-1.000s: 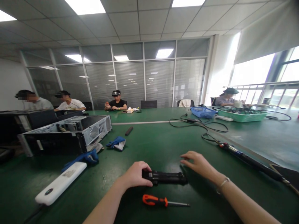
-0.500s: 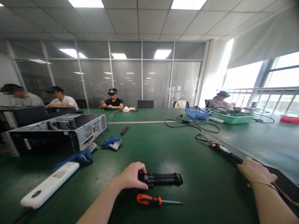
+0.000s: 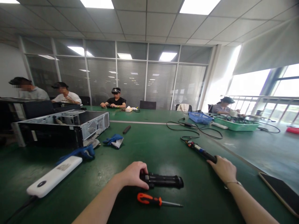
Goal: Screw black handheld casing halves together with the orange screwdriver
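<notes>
Green counter (image 3: 158, 146) filling the head view, seen forward and down. Left hand (image 3: 133, 175) clenched over the near end of a black cylindrical device (image 3: 163, 181), lying flat on the counter, long side running left to right. Right hand (image 3: 223, 169) gripping the dark handle end of a corded electric screwdriver (image 3: 199, 150), which stretches away toward a loop of black cable (image 3: 193, 129); thin bracelet at that wrist. Orange-handled screwdriver (image 3: 155, 200) lying just in front of the black device, apart from both hands, tip pointing right. White power strip (image 3: 52, 177) at the left, near blue gloves (image 3: 114, 140) and an open computer case (image 3: 63, 127) resting on its side. Dark flat phone (image 3: 279, 193) at the right edge. Farther back, blue basket (image 3: 201, 117) and green tray (image 3: 235, 124) holding cables. Four other people seated along the far side of the counter, hands at their own work.
</notes>
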### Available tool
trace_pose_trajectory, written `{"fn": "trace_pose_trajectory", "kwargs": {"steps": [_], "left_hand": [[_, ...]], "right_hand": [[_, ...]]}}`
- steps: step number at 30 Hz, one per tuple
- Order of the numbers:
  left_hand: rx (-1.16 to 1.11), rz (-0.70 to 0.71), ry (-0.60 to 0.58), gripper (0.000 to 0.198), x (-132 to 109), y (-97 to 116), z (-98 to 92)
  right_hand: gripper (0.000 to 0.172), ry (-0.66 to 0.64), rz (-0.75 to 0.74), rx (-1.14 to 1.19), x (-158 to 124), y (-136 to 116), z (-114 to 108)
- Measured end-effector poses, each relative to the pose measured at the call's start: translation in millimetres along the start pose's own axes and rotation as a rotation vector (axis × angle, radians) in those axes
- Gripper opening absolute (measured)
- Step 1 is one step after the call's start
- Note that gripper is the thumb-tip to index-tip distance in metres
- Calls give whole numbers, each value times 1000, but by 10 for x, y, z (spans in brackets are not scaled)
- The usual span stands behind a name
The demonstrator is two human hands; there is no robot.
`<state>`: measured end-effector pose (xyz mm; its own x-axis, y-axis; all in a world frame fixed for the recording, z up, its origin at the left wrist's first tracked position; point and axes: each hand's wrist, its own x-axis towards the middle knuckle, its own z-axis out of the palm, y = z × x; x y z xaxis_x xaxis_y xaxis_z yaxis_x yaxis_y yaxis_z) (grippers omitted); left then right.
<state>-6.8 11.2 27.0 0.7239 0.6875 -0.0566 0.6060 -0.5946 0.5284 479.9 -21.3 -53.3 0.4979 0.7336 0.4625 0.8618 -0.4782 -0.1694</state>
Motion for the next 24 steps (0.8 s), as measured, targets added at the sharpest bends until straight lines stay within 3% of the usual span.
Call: {"fn": "trace_pose_trajectory", "kwargs": {"steps": [4, 14, 18, 24], "left_hand": [[14, 4, 3, 47, -2, 2, 0], [31, -2, 11, 48, 1, 11, 12], [47, -7, 12, 48, -9, 34, -1], [99, 18, 38, 45, -20, 66, -5]], "right_hand": [[46, -3, -159, 54, -65, -485, -8], [42, -53, -476, 301, -400, -1544, -113], [41, -95, -565, 387, -507, -1766, -191], [42, -171, -643, 476, -599, -1869, -302]]}}
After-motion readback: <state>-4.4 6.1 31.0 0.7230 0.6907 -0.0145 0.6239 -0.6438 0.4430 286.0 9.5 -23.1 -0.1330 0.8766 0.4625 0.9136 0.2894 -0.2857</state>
